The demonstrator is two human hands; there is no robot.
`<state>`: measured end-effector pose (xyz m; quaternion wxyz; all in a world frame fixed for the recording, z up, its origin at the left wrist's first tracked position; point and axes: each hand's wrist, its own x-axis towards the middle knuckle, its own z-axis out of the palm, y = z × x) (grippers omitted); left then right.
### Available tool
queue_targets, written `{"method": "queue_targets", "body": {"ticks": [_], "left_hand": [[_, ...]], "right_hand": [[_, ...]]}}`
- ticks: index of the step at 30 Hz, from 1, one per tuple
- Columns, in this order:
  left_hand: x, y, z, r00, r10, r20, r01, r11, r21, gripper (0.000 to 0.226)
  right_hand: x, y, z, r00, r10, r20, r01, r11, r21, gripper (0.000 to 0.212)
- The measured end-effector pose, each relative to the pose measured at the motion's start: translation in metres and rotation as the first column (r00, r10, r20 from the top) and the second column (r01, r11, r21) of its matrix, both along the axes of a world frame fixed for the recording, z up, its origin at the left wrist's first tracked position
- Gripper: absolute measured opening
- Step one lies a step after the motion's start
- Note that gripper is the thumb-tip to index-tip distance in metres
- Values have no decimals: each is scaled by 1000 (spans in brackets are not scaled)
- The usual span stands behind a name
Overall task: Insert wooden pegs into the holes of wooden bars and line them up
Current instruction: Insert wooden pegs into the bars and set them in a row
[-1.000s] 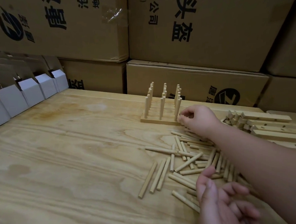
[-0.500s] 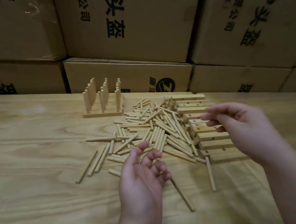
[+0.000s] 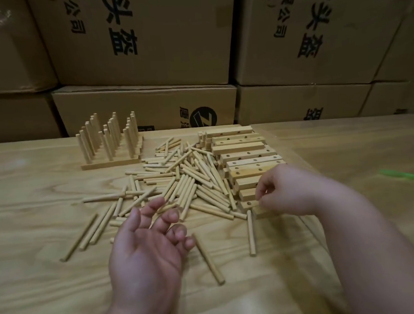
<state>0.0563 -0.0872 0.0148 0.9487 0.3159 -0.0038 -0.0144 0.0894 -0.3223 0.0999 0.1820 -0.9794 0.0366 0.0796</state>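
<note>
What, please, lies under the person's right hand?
The right hand covers the near end of the stack of wooden bars, fingers curled at the nearest bar. Anything beneath the palm is hidden.

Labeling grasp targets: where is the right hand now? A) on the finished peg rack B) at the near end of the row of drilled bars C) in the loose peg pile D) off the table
B: the right hand has its fingers curled at the nearest bars of the stack of drilled bars, well away from the peg rack; whether it grips one yet is unclear.
</note>
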Motion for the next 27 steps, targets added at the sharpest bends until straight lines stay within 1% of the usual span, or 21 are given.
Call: {"method": "queue_targets", "body": {"ticks": [2,4,6,10,12,17,21,24,27], "left_hand": [[0,0,-1,1000,-4,2,4,1000,2,37],[0,0,-1,1000,-9,4,9,1000,6,37],[0,0,-2,1000,-15,4,15,1000,16,37],[-1,-1,-1,1000,-19,14,19,999,34,40],[-2,0,-1,1000,-18,11,18,999,35,40],[-2,0,-1,1000,-10,-3,10,999,32,38],[-3,0,0,1000,-11,-2,11,999,43,40],[-3,1,0,1000,-17,-1,17,999,42,40],[-3,1,-1,1000,-21,-3,21,999,43,40]], "right_hand": [[2,-1,-6,1000,-24,-4,24,1000,-1,9],[3,-1,-10,999,-12,-48,12,1000,-9,5],[4,-1,-14,996,-15,-89,15,1000,-5,6],[5,-1,-19,992,-24,-122,19,999,-38,5],[6,-1,-19,993,-26,-114,22,999,-38,7],[7,-3,-19,995,-36,-92,34,999,-22,19],[8,-5,-20,997,-47,-62,46,999,-16,16],[8,-4,-19,996,-33,-84,31,999,-30,12],[8,-3,-20,996,-29,-85,27,999,-28,14]]}}
